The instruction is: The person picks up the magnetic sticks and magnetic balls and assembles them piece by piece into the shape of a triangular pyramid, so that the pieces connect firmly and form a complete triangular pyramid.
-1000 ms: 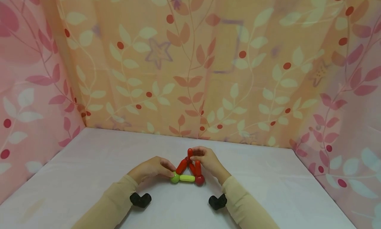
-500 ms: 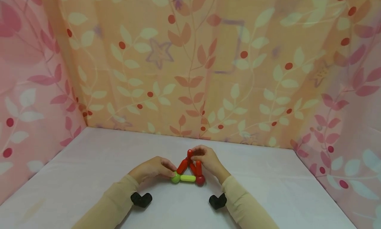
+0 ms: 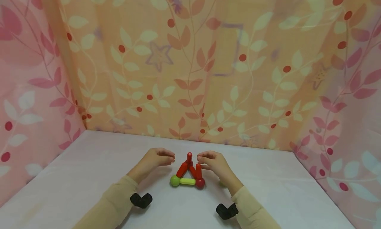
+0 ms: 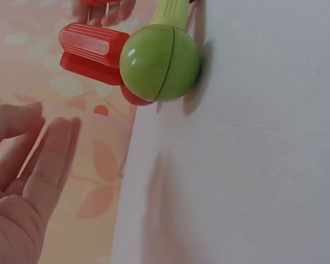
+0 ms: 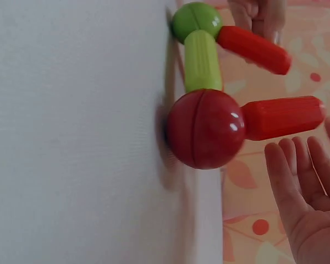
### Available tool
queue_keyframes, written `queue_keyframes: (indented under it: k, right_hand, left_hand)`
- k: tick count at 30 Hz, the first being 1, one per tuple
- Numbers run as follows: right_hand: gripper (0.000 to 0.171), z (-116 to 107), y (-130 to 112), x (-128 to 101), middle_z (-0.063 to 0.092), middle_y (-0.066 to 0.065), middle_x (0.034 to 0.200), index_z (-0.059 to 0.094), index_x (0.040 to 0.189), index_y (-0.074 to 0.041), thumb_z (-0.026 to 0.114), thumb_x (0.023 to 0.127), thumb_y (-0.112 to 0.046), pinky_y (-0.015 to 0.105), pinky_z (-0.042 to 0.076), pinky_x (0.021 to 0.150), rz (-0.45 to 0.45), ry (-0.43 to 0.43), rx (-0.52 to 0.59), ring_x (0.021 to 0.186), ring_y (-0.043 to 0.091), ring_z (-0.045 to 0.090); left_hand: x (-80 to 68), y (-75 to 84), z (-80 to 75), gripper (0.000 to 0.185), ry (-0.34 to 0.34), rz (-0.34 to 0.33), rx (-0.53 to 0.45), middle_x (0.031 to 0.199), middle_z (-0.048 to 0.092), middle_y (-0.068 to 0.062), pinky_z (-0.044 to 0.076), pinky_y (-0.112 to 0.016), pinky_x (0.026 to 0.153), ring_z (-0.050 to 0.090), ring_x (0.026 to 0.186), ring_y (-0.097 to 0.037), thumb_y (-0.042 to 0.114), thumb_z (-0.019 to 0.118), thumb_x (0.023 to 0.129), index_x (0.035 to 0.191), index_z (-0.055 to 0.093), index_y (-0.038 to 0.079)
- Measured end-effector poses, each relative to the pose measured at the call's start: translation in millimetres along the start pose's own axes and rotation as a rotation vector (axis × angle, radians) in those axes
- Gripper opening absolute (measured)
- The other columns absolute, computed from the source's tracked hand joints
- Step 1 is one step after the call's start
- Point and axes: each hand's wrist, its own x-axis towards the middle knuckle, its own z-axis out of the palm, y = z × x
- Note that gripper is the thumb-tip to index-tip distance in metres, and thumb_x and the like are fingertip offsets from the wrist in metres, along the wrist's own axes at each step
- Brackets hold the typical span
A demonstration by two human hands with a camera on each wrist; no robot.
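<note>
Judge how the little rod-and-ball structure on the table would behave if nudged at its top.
The structure probably tips or comes apart: its red rods lean together. The green ball and red ball would likely roll if freed.

A: How does the left hand point(image 3: 154, 159) lie?
B: It is raised a little, the fingers point(image 4: 49, 159) loosely bent and close together, the tips pointing toward the right hand point(image 3: 215, 163). It holds nothing.

A: And the right hand?
B: It mirrors the left. Its fingers point(image 5: 297, 170) are relaxed, slightly curved, the tips pointing to the left hand. Its grip is empty too.

A: Do the hands touch?
B: No, there is a gap between them.

A: The arms?
B: Both forearms, in beige sleeves, come from the lower edge and slant inward. A black device sits under each wrist.
</note>
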Motion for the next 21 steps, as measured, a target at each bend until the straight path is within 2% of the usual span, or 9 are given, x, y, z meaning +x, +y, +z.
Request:
queue_keyframes:
  k: [3, 7, 14, 17, 21]
  right_hand:
    - [0.035, -5.2, -3.2, -7.9, 0.072, 0.010, 0.108, 0.069, 0.115, -0.001, 0.069, 0.093, -0.028, 0.041, 0.058, 0.089, 0.021, -0.009, 0.027, 0.096, 0.019, 0.071]
    - [0.038, -10.2, -5.9, -13.4, 0.073, 0.010, 0.109, 0.068, 0.117, 0.002, 0.073, 0.090, -0.024, 0.042, 0.058, 0.090, 0.021, -0.074, 0.035, 0.100, 0.021, 0.072]
    - [0.039, -11.3, 0.0, -17.2, 0.075, 0.009, 0.108, 0.070, 0.117, 0.000, 0.078, 0.086, -0.023, 0.038, 0.059, 0.089, 0.032, -0.102, -0.050, 0.096, 0.017, 0.072]
    - [0.035, -10.4, 2.1, -17.4, 0.076, 0.009, 0.107, 0.073, 0.114, -0.002, 0.078, 0.086, -0.022, 0.038, 0.058, 0.089, 0.028, -0.104, -0.065, 0.094, 0.016, 0.071]
    - [0.033, -9.3, 3.3, -17.0, 0.076, 0.009, 0.106, 0.073, 0.113, -0.003, 0.078, 0.086, -0.022, 0.037, 0.059, 0.088, 0.016, -0.113, -0.068, 0.093, 0.015, 0.072]
  left_hand:
    - [7.0, 3.6, 5.5, 0.029, 0.055, 0.037, -0.046, 0.119, 0.070, -0.013, 0.052, -0.041, 0.101, 0.068, 0.110, -0.027, 0.018, 0.069, 0.092, 0.116, 0.069, 0.003]
    - [17.6, 10.9, 17.3, 0.026, 0.087, 0.060, 0.005, 0.118, 0.072, -0.006, 0.046, -0.049, 0.106, 0.065, 0.109, -0.020, 0.024, 0.072, 0.090, 0.112, 0.073, 0.012]
    - [30.9, 17.2, 34.0, 0.027, 0.024, 0.076, 0.047, 0.117, 0.073, -0.001, 0.039, -0.060, 0.108, 0.061, 0.117, -0.022, 0.031, 0.074, 0.089, 0.112, 0.075, 0.017]
    - [34.7, 17.9, 37.4, 0.023, 0.021, 0.067, 0.067, 0.107, 0.075, 0.003, 0.037, -0.061, 0.109, 0.060, 0.116, -0.021, 0.031, 0.074, 0.089, 0.108, 0.076, 0.019]
    - [36.2, 17.0, 41.2, 0.019, 0.008, 0.069, 0.091, 0.098, 0.076, 0.002, 0.038, -0.060, 0.108, 0.061, 0.108, -0.018, 0.028, 0.073, 0.090, 0.104, 0.077, 0.016]
